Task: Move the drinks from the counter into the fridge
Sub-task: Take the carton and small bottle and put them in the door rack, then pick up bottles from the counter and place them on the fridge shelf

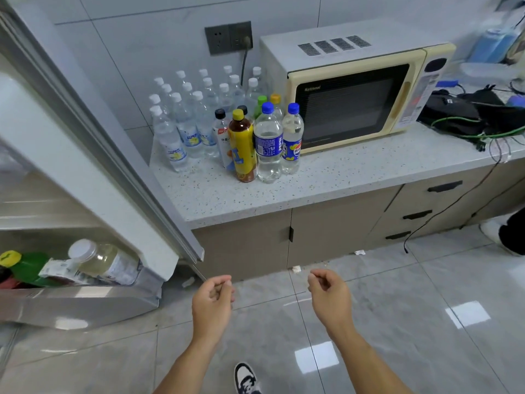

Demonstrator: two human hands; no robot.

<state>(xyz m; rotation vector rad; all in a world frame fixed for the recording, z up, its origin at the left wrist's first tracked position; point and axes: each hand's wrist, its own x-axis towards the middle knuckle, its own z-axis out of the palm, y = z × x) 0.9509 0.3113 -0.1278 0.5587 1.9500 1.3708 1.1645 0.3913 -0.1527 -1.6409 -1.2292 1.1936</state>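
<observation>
Drinks stand on the speckled counter (326, 177) left of the microwave. In front are a yellow-labelled tea bottle (243, 146), a clear blue-capped bottle (268, 143) and a Pepsi-labelled bottle (292, 140). Behind them is a cluster of several white-capped water bottles (187, 120). The open fridge door (93, 172) is at the left; its lower door shelf (85, 297) holds a pale white-capped bottle (105, 263) and a green bottle (27, 267). My left hand (213, 300) and my right hand (328, 294) hang low over the floor, fingers loosely curled, holding nothing.
A cream microwave (355, 89) fills the counter's middle. Black gear and green cables (466, 118) lie to its right. Below are cabinet doors and drawers (417, 214). Another person's foot (508, 234) is at the far right. Paper scraps (296, 269) lie on the tiled floor.
</observation>
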